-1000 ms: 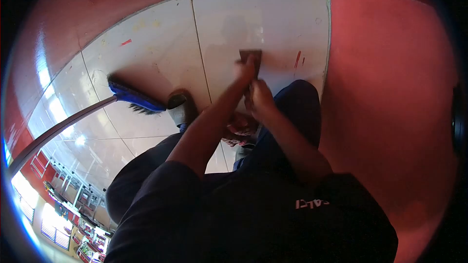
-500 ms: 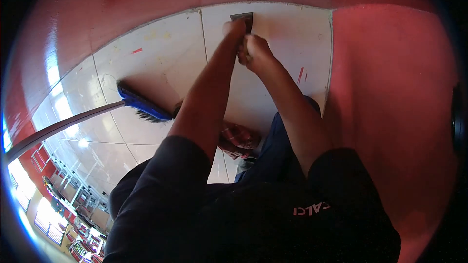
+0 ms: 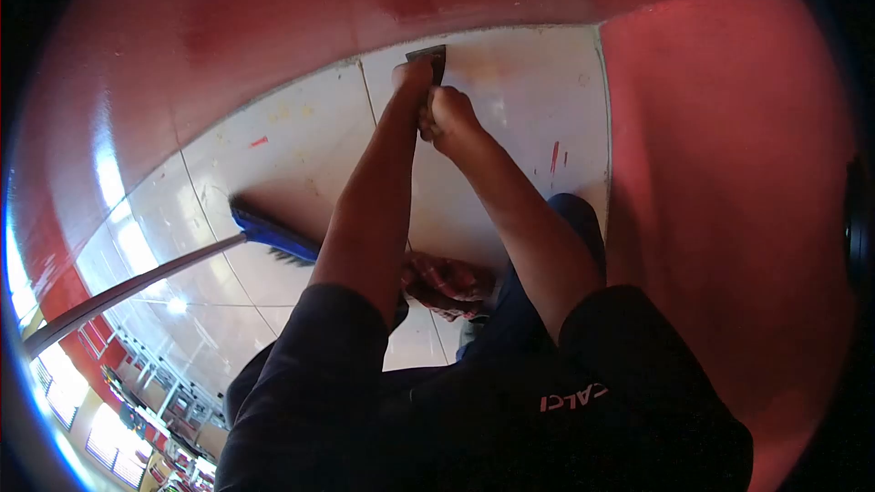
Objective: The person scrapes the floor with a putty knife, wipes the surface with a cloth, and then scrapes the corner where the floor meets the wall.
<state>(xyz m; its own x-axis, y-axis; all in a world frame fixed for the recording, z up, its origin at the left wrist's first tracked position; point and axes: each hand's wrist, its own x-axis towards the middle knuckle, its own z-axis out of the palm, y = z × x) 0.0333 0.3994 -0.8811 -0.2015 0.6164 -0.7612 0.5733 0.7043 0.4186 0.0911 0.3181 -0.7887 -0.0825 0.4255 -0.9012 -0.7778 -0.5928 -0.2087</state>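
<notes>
Both my hands are closed on a scraper, whose dark flat blade lies on the pale tiled floor close to the red wall. My left hand is the farther one, wrapped low down beside the blade. Behind it, my right hand grips the handle end. Most of the handle is hidden by my fingers. Red paint streaks mark the floor to the right of my right forearm, and a smaller red mark shows to the left.
A blue broom lies left of my left arm, its long handle running to the lower left. A crumpled red checked cloth is near my knees. Red walls meet in a corner ahead and right. Stacked furniture stands far left.
The whole view has shifted, so the floor, broom and cloth sit lower in it. Relative to the floor, my hands and the scraper have barely moved; both grips are the same.
</notes>
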